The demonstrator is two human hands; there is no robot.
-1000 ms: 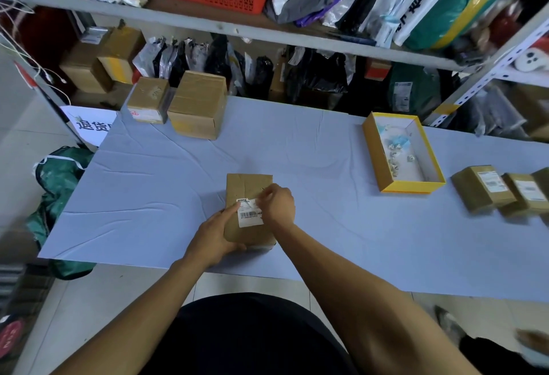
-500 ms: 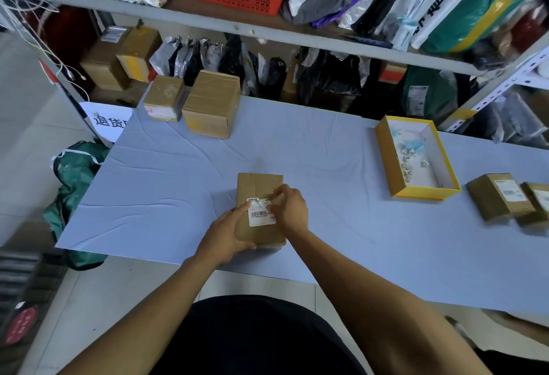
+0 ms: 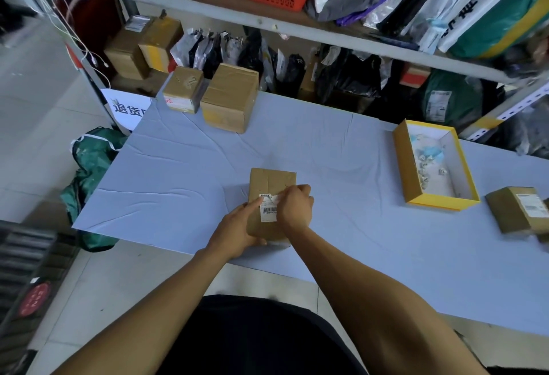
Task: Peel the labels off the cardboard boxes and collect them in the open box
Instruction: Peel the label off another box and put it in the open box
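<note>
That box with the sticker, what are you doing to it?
A person is peeling a label off a cardboard box on the table. The left hand holds the box steady, one finger on the label's edge, while the right hand pinches the label's top corner. The label is mostly stuck on. The open yellow box to the right already holds some peeled scraps, and another labelled box waits beyond it.

a table (image 3: 341,151) covered in a creased pale blue sheet carries the things. 2 closed cardboard boxes (image 3: 208,96) stand touching at its far left corner. a flat cardboard box (image 3: 271,181) lies near the middle of the near edge. an open yellow box (image 3: 405,166) lies toward the right, with another labelled box (image 3: 514,209) at the right edge.
</note>
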